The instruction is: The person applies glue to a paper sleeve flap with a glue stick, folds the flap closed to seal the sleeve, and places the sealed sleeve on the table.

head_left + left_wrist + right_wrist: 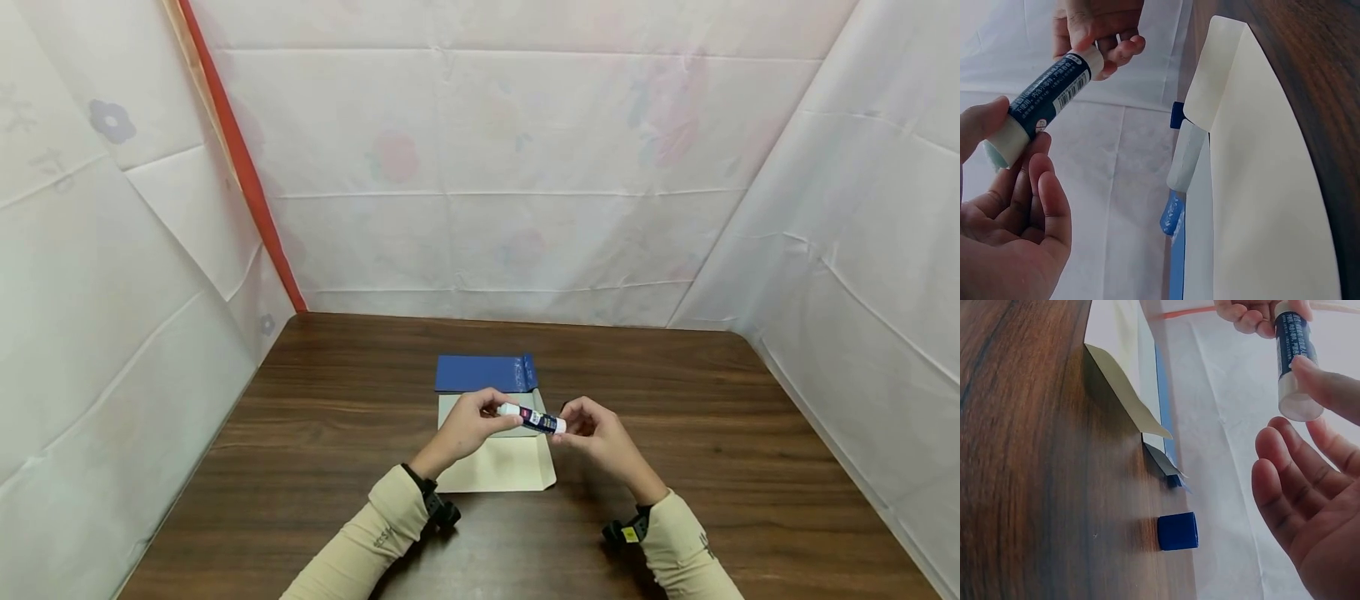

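Note:
Above the papers, both hands are at an uncapped glue stick [537, 418] with a dark blue label and white ends. My left hand [467, 425] pinches it close to its exposed glue end [996, 156], thumb on top and fingers underneath. My right hand [598, 435] holds the white base end [1300, 403] between thumb and fingertips, its other fingers spread. Under the hands lie three flapped, envelope-like papers: a cream one [491, 467] in front, a grey one [452, 405] in the middle, partly covered by the hands, and a blue one [472, 373] behind.
A dark blue cap [1177, 531] stands on the brown wooden table [360, 358] to the right of the papers. White patterned sheets [480, 150] hang behind and along both sides, with a red strip [240, 158] at the back left corner.

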A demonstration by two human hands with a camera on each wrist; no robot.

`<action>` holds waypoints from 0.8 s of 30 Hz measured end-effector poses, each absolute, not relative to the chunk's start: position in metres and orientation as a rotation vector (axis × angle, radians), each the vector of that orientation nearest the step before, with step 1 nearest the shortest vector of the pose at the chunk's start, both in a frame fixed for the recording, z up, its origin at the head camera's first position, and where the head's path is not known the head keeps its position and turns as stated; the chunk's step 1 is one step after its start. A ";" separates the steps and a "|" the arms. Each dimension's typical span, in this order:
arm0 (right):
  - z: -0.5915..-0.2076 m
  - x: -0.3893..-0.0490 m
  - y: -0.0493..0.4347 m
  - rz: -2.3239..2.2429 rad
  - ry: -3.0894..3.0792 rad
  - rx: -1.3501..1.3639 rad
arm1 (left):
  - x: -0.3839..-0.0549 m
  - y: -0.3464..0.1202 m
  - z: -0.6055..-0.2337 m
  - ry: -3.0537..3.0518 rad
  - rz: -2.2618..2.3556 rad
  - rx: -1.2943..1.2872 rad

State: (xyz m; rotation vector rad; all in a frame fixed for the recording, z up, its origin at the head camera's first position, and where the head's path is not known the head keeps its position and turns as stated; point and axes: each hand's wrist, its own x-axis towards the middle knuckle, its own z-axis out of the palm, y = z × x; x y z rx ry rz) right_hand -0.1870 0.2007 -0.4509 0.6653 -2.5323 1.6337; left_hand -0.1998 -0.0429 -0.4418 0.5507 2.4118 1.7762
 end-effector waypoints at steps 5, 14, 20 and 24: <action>-0.450 -0.186 0.200 1.563 -2.563 0.679 | -0.200 -0.045 -0.442 2.408 1.777 0.583; -0.456 -0.186 0.200 1.450 -2.646 0.788 | -0.199 -0.050 -0.442 2.358 1.761 0.627; -0.449 -0.182 0.196 1.570 -2.663 0.756 | -0.197 -0.050 -0.440 2.343 1.789 0.617; -0.430 -0.173 0.188 1.572 -2.615 0.696 | -0.194 -0.049 -0.432 2.383 1.798 0.582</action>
